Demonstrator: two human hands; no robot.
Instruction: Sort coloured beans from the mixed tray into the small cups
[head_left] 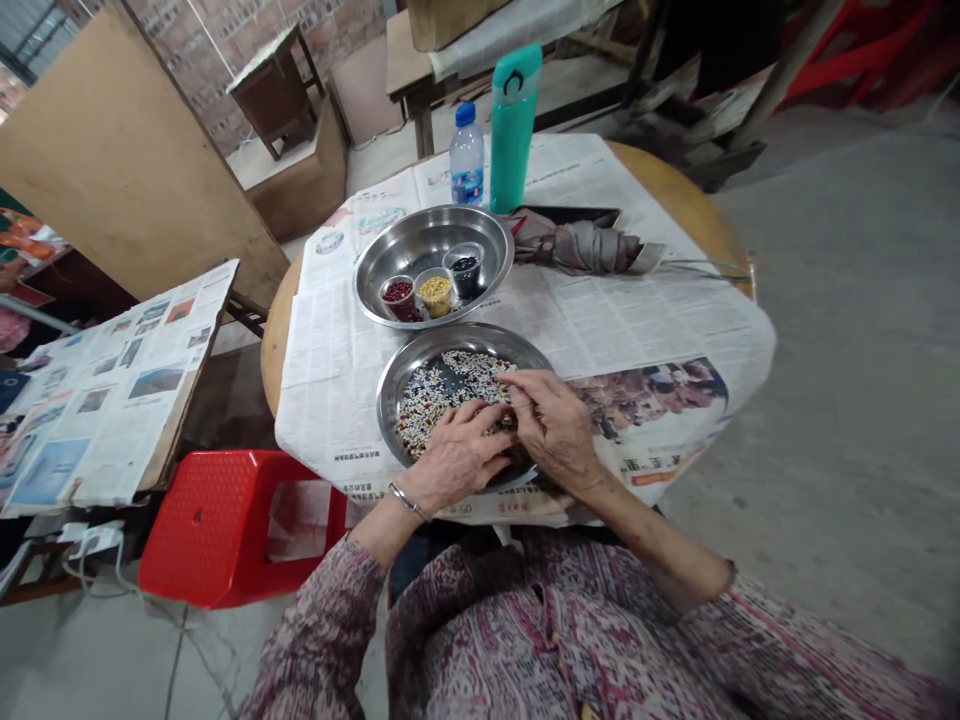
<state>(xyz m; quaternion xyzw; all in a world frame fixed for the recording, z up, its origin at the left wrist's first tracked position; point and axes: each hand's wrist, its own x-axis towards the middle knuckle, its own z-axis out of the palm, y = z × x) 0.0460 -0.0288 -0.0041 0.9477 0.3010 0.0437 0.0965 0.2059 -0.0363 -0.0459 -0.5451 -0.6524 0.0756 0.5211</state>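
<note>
A shallow steel dish (388, 402) holds a spread of mixed beans and pale grains (424, 400), in white, yellow, red and dark colours. My left hand (466, 450), with a silver bangle on the wrist, reaches over the dish's near side, its fingers apart and tips down among the grains. From the right comes my right hand (553, 425), fingers bent and drawn together at the left hand's fingertips; whether a bean is between them is hidden. Behind stands a larger steel basin (412, 245) with a cup of red beans (399, 294), a cup of yellow beans (434, 292) and a cup of black beans (465, 270).
Newspaper (570, 310) covers the round table. Toward the back are a water bottle (466, 160), a teal flask (515, 130) and a folded grey umbrella (585, 247). A red stool (202, 530) stands at the left, beside another newspaper-covered table (112, 390).
</note>
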